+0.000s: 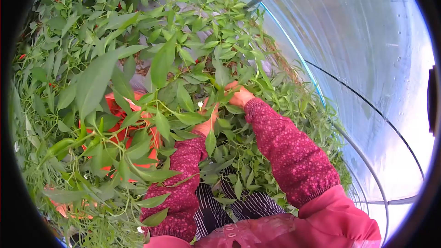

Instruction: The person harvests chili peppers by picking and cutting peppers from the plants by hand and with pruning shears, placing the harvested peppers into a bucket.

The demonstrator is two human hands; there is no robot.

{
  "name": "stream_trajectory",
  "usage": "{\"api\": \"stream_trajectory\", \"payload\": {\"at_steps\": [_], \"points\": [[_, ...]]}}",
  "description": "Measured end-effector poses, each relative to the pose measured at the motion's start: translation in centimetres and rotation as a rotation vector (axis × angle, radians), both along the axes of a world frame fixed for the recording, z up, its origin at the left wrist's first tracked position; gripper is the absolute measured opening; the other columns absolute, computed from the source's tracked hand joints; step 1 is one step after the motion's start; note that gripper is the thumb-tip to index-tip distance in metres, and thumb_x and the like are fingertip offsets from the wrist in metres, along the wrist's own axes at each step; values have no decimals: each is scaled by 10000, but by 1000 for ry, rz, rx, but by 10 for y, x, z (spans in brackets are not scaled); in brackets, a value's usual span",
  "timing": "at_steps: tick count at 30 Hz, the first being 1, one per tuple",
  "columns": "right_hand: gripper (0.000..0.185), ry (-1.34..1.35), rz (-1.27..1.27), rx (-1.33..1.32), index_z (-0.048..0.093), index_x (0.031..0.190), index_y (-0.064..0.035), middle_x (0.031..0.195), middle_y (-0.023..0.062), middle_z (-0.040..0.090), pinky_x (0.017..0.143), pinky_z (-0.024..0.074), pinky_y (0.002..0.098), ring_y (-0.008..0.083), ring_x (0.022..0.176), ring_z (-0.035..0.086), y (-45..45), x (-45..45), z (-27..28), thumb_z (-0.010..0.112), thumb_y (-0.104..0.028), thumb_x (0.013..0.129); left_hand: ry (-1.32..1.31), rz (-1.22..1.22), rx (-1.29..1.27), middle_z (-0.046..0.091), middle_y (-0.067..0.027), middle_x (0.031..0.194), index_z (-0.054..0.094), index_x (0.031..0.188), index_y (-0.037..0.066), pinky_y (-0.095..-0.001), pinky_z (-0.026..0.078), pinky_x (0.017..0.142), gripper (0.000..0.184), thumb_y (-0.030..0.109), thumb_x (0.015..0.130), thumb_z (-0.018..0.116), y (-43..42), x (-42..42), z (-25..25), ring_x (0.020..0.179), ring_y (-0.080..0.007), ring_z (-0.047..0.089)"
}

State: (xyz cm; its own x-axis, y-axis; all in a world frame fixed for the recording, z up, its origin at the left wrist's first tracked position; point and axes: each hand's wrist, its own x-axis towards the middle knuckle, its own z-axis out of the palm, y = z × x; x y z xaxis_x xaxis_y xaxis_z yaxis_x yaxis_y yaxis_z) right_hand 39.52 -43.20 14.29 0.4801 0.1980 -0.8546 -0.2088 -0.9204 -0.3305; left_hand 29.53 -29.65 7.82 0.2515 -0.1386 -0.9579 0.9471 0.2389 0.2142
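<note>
Flanking R hand (239,95): leaf (221,72), long axis approx. vert.

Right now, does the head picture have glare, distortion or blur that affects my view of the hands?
Head view: washed-out glare on the plastic sheeting at lower right, away from the hands; black rounded borders and apparent wide-lens bending; foliage at the left edge looks soft; right hand and left hand evenly lit, but leaves hide parts of both.
</note>
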Motion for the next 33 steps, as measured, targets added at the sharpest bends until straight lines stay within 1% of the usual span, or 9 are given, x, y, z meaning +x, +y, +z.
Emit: {"api": "stream_trajectory", "payload": {"at_steps": [4,6,8,10,14,16,20,28,33], "points": [[292,23,-1074,238,615,1043,-7,1126,152,608,911,424,330,237,1093,550,14,-30,15,526,-201,844,-411,-67,85,579,-138,1136,493,1244,98,-372,399,875,446,403,919,495,7,9,29,1023,-273,537],[323,-41,-911,272,591,1116,-39,1194,100,578,921,389,299,199,1097,524,-17,-53,-26,553,-231,860,-441,-388,149,520,-52,1217,476,1265,91,-306,398,897,433,278,889,583,16,15,49,1051,-206,498],[398,41,-1300,286,551,1192,-48,1240,84,546,945,366,299,206,1114,501,-8,-38,20,581,-266,860,-648,-287,199,523,-109,1220,488,1247,87,-343,395,936,407,195,865,578,18,-16,21,1067,-277,518],[438,70,-1134,383,510,1238,-4,1221,111,544,977,348,318,178,1162,470,-26,-30,32,583,-237,874,-850,-923,411,491,-149,1257,500,1227,87,-398,400,948,388,122,845,553,44,5,82,1095,-343,500],[366,1,-1166,451,502,1225,21,1192,109,575,893,446,310,191,1120,533,-27,-24,99,529,-156,906,-1036,-597,548,487,-159,1260,509,1209,83,-408,420,939,400,73,812,553,60,-12,124,1104,-373,488],[299,148,-1144,509,523,1168,27,1160,122,590,848,482,308,213,1068,570,-28,-29,137,505,-129,914,-841,-43,188,533,-150,1211,541,1152,35,-377,460,887,371,80,787,583,67,-55,98,1050,-321,550],[147,281,-962,640,589,939,13,1121,162,594,797,495,346,247,946,620,-12,-66,187,539,-111,878,-1049,-432,679,622,-126,967,601,957,40,-342,502,738,179,70,782,577,142,-65,177,853,-295,619],[77,713,-509,786,588,901,0,1097,146,594,780,492,333,242,936,623,132,-94,189,560,-49,851,-745,-352,1040,648,-150,884,638,952,38,-389,514,734,224,143,762,581,281,-137,196,803,-317,635],[218,-131,334,712,549,1078,14,996,105,616,733,473,255,156,890,614,220,-104,131,516,-99,894,-449,-235,1234,646,-161,847,647,880,27,-388,511,726,160,119,771,575,375,-142,142,798,-348,626]]}}
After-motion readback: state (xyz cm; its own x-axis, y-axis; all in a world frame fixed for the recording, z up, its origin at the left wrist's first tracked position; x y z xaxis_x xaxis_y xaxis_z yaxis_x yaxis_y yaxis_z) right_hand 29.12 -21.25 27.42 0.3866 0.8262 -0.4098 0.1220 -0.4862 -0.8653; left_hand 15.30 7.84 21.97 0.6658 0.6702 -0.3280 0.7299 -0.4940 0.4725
